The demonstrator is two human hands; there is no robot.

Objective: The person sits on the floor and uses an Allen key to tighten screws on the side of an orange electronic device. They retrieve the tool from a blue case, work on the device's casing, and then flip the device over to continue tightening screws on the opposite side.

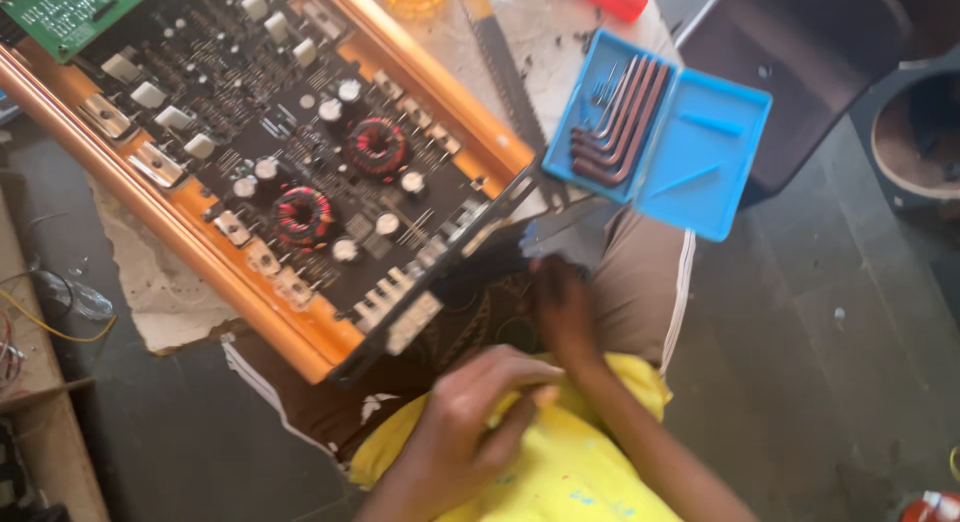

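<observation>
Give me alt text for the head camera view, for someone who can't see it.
An opened orange-cased amplifier with its circuit board exposed lies on a table, above the person's lap and both hands, left hand and right hand. An open blue case of hex keys sits beside it.

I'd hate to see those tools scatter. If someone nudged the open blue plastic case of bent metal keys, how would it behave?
The open blue plastic case juts past the table edge, so a push could probably tip it off. The bent metal keys seem to lie loose in one half and might slide out. The case looks light and rigid.
</observation>
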